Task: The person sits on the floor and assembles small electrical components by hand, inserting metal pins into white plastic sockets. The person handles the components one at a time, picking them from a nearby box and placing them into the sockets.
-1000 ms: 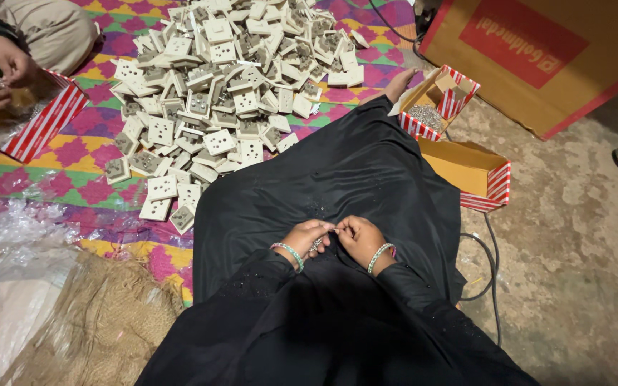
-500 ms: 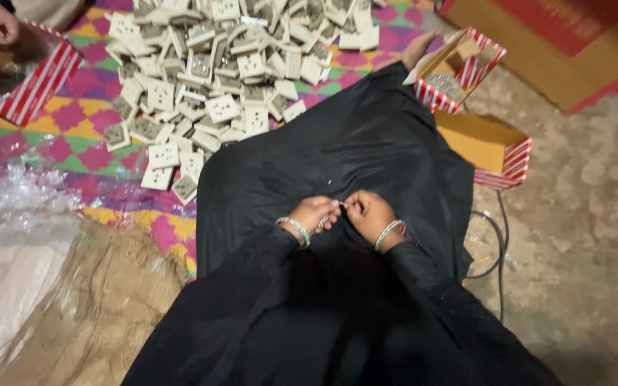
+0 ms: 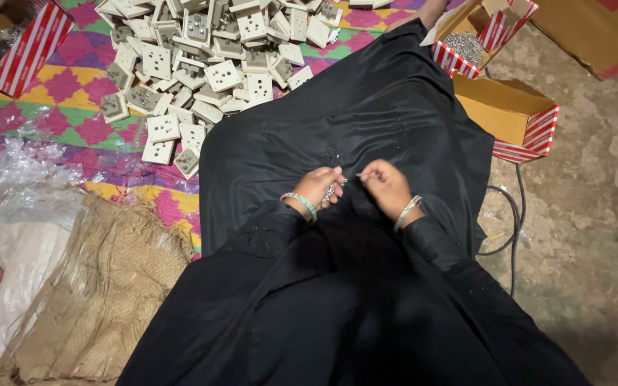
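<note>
My left hand (image 3: 318,187) and right hand (image 3: 386,184) meet over my lap on the black cloth (image 3: 366,129), almost touching. The left hand's fingers are curled around a small metal piece (image 3: 330,191); it is too small to tell what kind. The right hand pinches something thin at its fingertips, just beside that piece; I cannot tell what it is. Each wrist wears a pale bangle.

At eleven o'clock from my hands, a heap of white socket plates (image 3: 209,57) lies on a bright patterned mat (image 3: 73,107). At one o'clock stands a red-striped box of small metal screws (image 3: 466,46), and nearer, at two o'clock, an open yellow carton (image 3: 506,114). At nine o'clock lie crumpled clear plastic (image 3: 23,171) and burlap sacking (image 3: 101,286). A black cable (image 3: 513,214) runs over the concrete floor at three o'clock.
</note>
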